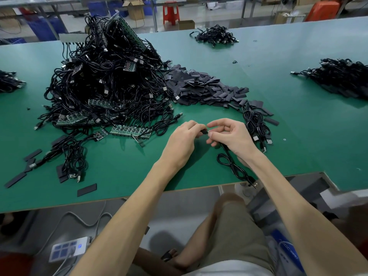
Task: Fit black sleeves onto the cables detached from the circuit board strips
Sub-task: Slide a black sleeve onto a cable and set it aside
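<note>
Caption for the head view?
A person's left hand and right hand pinch a black cable over the green table, sleeve pile behind.

Green table [278, 80] takes up most of the shot. On the floor beyond its far edge there's a red stool [170, 11], cardboard boxes [186, 24] just right of it and blue crates [42, 28] far left. A white power strip [68, 249] lies on the floor, near left.

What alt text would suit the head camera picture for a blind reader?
A person's left hand and right hand meet over a green table, pinching the end of a black cable. Behind lie a heap of cables on circuit board strips and a pile of black sleeves.
</note>
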Demonstrator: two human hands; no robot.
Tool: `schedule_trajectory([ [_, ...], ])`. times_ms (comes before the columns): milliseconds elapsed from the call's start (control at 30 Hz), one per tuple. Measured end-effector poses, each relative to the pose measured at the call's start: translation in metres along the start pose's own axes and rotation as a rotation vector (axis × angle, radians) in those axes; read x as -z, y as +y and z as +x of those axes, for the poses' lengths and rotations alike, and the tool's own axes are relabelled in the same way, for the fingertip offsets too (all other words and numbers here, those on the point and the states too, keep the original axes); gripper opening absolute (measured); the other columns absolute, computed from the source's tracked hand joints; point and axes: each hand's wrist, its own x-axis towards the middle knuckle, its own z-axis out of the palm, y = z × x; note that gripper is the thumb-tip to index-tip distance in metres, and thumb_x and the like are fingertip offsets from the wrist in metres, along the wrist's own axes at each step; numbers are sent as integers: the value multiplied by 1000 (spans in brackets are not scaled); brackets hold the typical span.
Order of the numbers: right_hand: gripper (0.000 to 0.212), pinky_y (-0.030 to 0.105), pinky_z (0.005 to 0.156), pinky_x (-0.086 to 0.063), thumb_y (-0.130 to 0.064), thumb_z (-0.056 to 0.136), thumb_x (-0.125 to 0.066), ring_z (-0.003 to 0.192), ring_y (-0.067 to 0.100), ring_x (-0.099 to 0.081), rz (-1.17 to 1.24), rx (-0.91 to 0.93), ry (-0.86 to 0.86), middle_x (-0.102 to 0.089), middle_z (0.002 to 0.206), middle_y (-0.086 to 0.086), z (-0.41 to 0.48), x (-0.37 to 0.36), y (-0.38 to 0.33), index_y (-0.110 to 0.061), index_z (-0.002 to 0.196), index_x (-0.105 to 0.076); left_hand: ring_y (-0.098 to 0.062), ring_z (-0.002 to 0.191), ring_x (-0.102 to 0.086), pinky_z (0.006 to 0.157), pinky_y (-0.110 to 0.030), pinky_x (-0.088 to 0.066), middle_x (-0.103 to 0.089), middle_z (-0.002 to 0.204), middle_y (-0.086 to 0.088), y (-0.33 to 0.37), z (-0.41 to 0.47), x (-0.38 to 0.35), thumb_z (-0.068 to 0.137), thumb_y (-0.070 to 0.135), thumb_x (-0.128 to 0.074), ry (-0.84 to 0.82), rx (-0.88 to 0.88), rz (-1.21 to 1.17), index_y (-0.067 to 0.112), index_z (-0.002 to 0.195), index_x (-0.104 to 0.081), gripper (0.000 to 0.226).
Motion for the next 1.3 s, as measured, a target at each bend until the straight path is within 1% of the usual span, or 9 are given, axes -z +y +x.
schedule_trajectory([
  [300,21,25,62,-58,8,84,-75,65,23,-73,18,-1,0,-76,79,14,0,-1,2,1,104,-70,-28,100,-63,87,-45,-53,-64,110,-11,-1,0,-3,91,-11,-53,-30,-39,-12,5,125,-66,39],
  [433,25,26,66,-59,4,85,-78,77,28,-76,66,3,-3,-77,86,15,0,0,1,4,107,-69,-28,105,-62,91,-42,-52,-65,116,-10,-4,1,-3,93,-8,-52,-31,-17,-44,6,129,-64,40],
  [600,22,29,74,-62,0,91,-73,91,31,-77,115,6,-3,-77,96,19,0,-1,0,4,112,-69,-29,105,-61,91,-44,-52,-64,112,-10,-5,3,-2,98,-2,-53,23,26,-28,7,125,-67,32],
  [700,16,29,74,-62,0,94,-70,91,31,-77,110,6,8,-77,96,21,0,-1,-1,3,109,-70,-24,101,-62,93,-30,-52,-63,110,-11,-6,4,-2,96,-10,-51,35,67,-80,5,123,-68,35],
  [767,13,28,70,-62,-2,94,-70,87,30,-77,76,10,2,-77,93,21,0,-2,-1,3,106,-71,-18,98,-61,89,-21,-46,-62,110,-10,-5,3,-1,96,-11,-50,14,71,-94,5,124,-67,37],
  [833,11,26,66,-60,-2,94,-70,82,28,-77,59,3,-2,-77,89,20,1,-2,0,4,103,-71,-17,98,-63,87,-24,-46,-63,111,-9,-4,2,-1,96,-9,-50,-19,60,-95,7,125,-66,37],
  [1033,13,24,62,-58,0,91,-73,71,24,-75,91,-26,-15,-77,80,15,1,0,-1,2,102,-67,-28,99,-66,88,-46,-54,-68,108,-10,-1,3,2,94,-9,-53,-33,30,-131,6,119,-70,34],
  [1133,19,26,59,-58,-2,89,-75,68,26,-74,88,-32,-7,-76,79,14,1,0,0,-3,103,-62,-30,100,-65,88,-48,-54,-69,107,-10,0,1,1,94,-7,-53,-45,7,-112,6,119,-70,33],
  [1300,16,26,58,-58,-5,89,-76,65,24,-73,67,-27,2,-76,79,13,2,0,1,-3,98,-63,-30,99,-65,86,-48,-55,-68,106,-10,-3,2,-2,96,-4,-53,-36,21,-110,6,120,-69,31],
])
